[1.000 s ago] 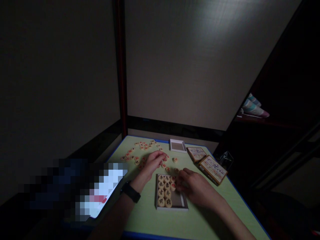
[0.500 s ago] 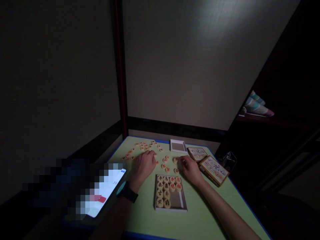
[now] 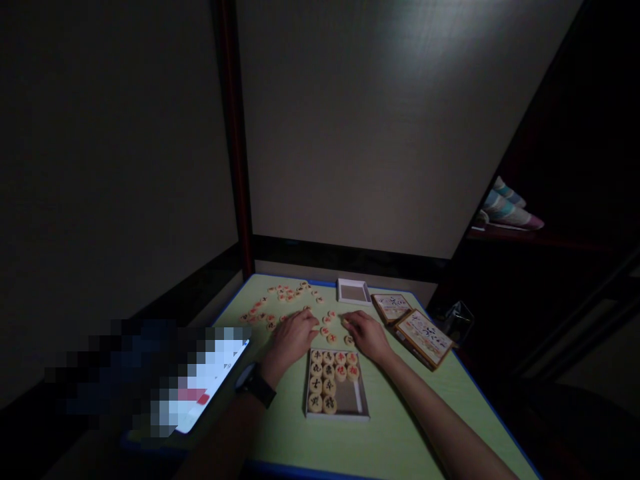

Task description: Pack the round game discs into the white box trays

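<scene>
Round wooden pieces with red or black characters lie loose on the green table (image 3: 395,413). My left hand (image 3: 296,333), with a watch on its wrist, rests low over the table with fingers curled at a piece near its fingertips. Across from it, my right hand (image 3: 364,333) has its thumb and fingers closed on a round piece (image 3: 346,323). Between the hands are a few red-marked pieces (image 3: 332,338). Below them stands an open box (image 3: 367,408), partly filled with rows of pieces; its lower right part shows bare bottom.
A white box lid or tray (image 3: 353,291) stands at the table's back edge. Two printed boxes (image 3: 424,338) lie at the right. A lit phone (image 3: 215,380) is at the left edge. More loose pieces (image 3: 287,293) are scattered at the back left.
My left hand has come down and nearer to me, among the pieces. My right hand has moved left onto a piece. The view has shifted slightly.
</scene>
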Demonstrator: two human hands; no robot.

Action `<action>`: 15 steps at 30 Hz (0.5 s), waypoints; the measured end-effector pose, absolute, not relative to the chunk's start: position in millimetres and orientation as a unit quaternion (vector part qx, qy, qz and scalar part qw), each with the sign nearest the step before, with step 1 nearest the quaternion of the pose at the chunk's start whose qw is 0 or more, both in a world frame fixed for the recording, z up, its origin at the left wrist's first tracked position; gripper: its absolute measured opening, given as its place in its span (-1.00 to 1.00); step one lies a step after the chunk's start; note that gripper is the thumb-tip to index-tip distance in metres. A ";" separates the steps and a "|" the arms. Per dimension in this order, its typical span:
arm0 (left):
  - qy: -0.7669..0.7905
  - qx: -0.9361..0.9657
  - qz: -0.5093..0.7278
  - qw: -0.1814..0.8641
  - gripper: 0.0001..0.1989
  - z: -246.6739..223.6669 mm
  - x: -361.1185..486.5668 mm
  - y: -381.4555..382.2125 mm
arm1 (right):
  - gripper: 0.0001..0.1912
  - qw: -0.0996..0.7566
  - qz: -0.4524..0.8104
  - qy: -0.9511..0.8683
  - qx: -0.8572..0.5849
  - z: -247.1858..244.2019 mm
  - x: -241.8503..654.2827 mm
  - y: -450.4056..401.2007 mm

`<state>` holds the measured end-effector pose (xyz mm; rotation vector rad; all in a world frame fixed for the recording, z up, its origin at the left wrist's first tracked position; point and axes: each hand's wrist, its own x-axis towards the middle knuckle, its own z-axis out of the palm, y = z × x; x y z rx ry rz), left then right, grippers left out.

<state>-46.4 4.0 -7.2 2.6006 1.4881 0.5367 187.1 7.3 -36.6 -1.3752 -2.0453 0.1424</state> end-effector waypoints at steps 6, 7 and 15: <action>0.488 0.853 0.176 0.043 -0.80 -9.0 -47.6 5.1 | -0.70 0.356 0.068 -0.741 -0.565 -42.2 198.0 12.0; 0.488 0.854 0.175 0.043 -0.80 -9.2 -47.8 5.2 | -0.70 0.347 0.062 -0.738 -0.575 -42.4 200.7 11.6; 0.437 0.864 0.242 0.062 -0.80 -13.3 -46.7 7.6 | -0.73 0.302 0.057 -0.750 -0.585 -40.5 207.2 6.7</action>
